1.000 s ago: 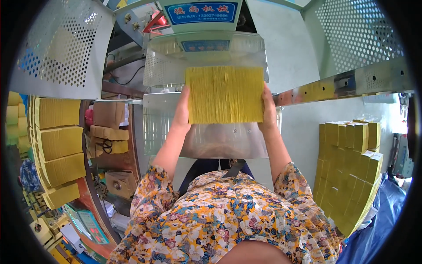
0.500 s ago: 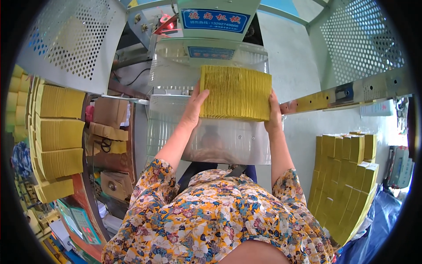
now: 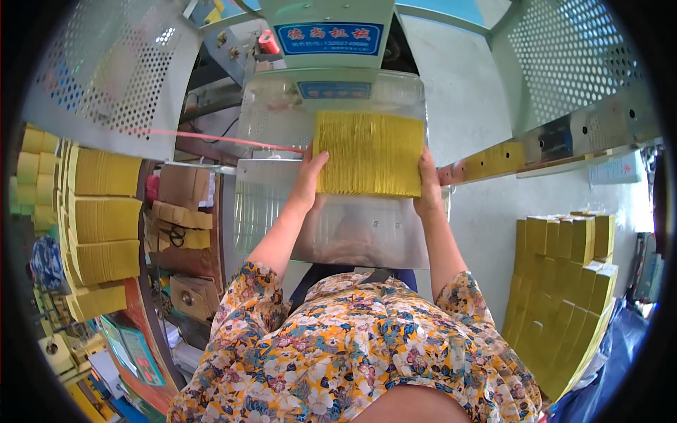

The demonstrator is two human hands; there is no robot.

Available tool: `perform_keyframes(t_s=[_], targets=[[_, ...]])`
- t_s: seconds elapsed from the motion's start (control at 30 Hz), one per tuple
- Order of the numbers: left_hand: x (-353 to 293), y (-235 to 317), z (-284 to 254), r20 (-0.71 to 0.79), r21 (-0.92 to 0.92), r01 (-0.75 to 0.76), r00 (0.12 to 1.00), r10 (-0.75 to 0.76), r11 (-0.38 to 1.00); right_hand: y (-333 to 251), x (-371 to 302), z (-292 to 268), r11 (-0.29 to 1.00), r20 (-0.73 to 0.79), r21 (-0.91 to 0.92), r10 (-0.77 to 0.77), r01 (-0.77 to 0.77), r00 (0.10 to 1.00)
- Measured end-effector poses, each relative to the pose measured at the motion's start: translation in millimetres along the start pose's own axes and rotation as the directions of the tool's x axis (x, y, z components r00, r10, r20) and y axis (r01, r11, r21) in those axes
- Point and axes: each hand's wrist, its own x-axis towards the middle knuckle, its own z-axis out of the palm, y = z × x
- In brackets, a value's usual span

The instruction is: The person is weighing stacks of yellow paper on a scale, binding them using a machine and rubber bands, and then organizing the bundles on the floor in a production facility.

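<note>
Both your hands clamp one stack of yellow paper sheets edgewise: left hand flat against its left side, right hand against its right, fingers closed on it. Squeezing likely keeps the sheets squared against the machine's clear plastic guard at the far side.

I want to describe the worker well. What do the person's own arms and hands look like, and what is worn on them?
Both hands, left hand and right hand, are bare: no gloves, and no rings or watch that I can see. The forearms are uncovered. Short sleeves of a flowered shirt, orange, white and blue, end near the elbows.
</note>
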Motion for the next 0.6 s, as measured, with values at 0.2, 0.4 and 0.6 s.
perform_keyframes(t_s=[0.2,0.4,0.6], targets=[[5.3,-2.6,14.6,-0.023,-0.019,0.013,1.0,-0.014,1.0,5.4,4.9,-2.4,0.997,0.022,-0.021,-0.075,0.075,0.997],[11.0,-17.8,14.4,-0.026,-0.008,-0.024,0.999,0.024,1.0,-2.6,11.7,-3.9,0.988,-0.015,0.088,0.125,-0.123,0.992],[9.9,-10.6,27.6,0.013,0.052,0.009,1.0,-0.01,0.999,0.4,11.6,-1.9,0.985,-0.018,0.109,0.134,-0.131,0.991]])
